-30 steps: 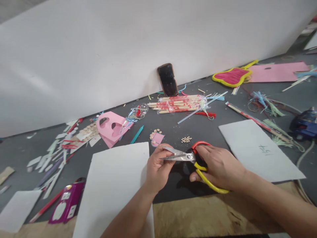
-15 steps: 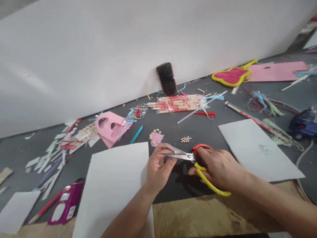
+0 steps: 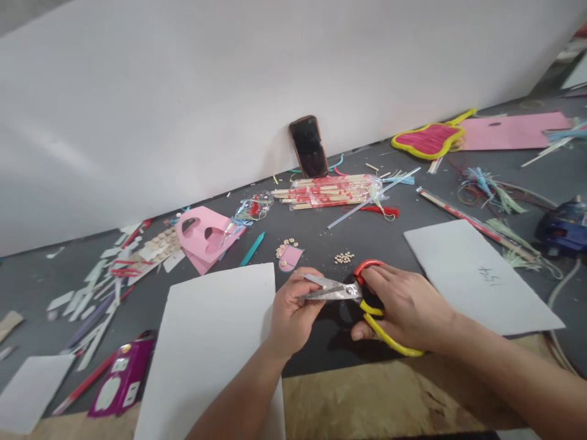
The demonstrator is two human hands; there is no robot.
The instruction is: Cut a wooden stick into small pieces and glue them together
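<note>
My right hand (image 3: 403,305) grips scissors (image 3: 351,291) with red and yellow handles, fingers in the red loop. Their blades are spread and point left, over the fingers of my left hand (image 3: 296,315). That hand is pinched closed around a thin pale stick (image 3: 324,287); only its small tip shows between the blades, the rest is hidden by my fingers. Just beyond lies a pink heart-shaped piece (image 3: 290,258), with small round pale bits along its edge. A little pile of cut pale bits (image 3: 343,258) lies to its right.
White boards lie left (image 3: 220,342) and right (image 3: 477,275) of my hands. Behind are a teal pen (image 3: 252,249), bagged wooden sticks (image 3: 330,192) and a phone (image 3: 309,145) leaning on the wall. A pink cut-out (image 3: 202,235) and a purple box (image 3: 121,379) lie leftward.
The scissor blades have spread wider, and the thumb of my right hand has moved down slightly. My left hand stays in nearly the same place.
</note>
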